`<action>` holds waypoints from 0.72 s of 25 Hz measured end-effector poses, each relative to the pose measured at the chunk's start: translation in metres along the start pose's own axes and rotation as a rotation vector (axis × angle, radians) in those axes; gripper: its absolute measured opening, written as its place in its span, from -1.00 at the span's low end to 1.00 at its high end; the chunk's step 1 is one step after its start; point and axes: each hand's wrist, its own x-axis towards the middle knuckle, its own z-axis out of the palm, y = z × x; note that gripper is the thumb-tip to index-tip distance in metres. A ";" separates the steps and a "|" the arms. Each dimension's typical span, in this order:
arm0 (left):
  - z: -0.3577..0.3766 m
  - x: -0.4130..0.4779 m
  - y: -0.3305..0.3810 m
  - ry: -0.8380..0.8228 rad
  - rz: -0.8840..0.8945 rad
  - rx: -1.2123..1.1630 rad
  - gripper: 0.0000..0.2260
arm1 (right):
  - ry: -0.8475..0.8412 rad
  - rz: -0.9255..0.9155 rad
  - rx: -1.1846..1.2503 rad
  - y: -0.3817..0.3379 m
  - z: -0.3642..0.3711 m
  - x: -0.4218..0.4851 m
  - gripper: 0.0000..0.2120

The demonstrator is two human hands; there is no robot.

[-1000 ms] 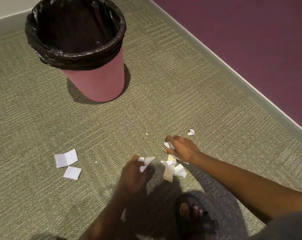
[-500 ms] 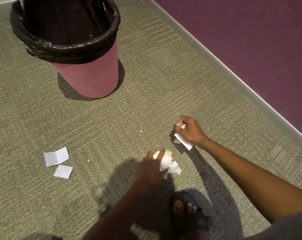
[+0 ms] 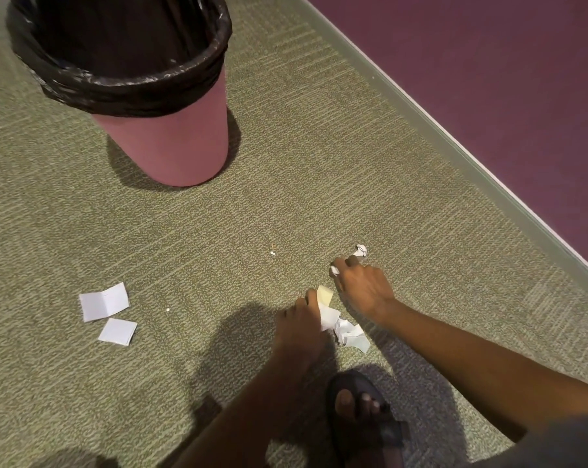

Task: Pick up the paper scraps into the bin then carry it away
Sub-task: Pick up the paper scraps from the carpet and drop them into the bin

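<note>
- the bin [image 3: 171,146] stands upright on the carpet [image 3: 319,163] at the upper left, a pink tapered bucket lined with a black bag [image 3: 123,92] whose edge is folded over the rim; nothing can be made out in its dark inside.
- the left hand [image 3: 301,324] is low over the carpet near the bottom middle, fingers curled closed around a bunch of paper scraps [image 3: 326,307]; a pale yellow piece sticks up past the thumb and a white piece shows beside it.
- just to the right of that hand, a crumpled white clump [image 3: 350,334] lies on the carpet, touching or nearly touching the held bunch (where one ends and the other begins cannot be told).
- the right hand [image 3: 361,285] reaches forward, knuckles up, fingers bent down to the floor; a small white scrap [image 3: 334,270] is pinched under its fingertips at the left edge, and the rest of the hand is half closed.
- a small crumpled ball of paper [image 3: 361,250] sits on the carpet just beyond the right hand's fingers, not held.
- well off to the left, two flat white pieces lie close together: a folded sheet [image 3: 104,301] and a smaller square [image 3: 117,331] just below it.
- tiny white specks [image 3: 271,253] dot the carpet between the bin and the hands.
- a foot in a dark sandal [image 3: 363,420] is planted at the bottom edge, between the two forearms.
- a grey baseboard [image 3: 454,146] runs diagonally along the right, with a purple wall [image 3: 488,62] beyond it.
</note>
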 end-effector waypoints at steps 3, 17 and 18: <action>0.000 0.003 0.000 0.088 -0.028 0.002 -0.47 | -0.015 -0.005 -0.001 -0.011 -0.002 -0.003 -0.76; -0.167 0.010 -0.054 0.286 -0.160 -0.507 -0.73 | 0.270 -0.178 0.607 -0.043 -0.129 0.060 -0.85; -0.200 0.010 -0.063 0.379 -0.165 -0.556 -0.77 | 0.317 -0.217 0.654 -0.054 -0.156 0.065 -0.85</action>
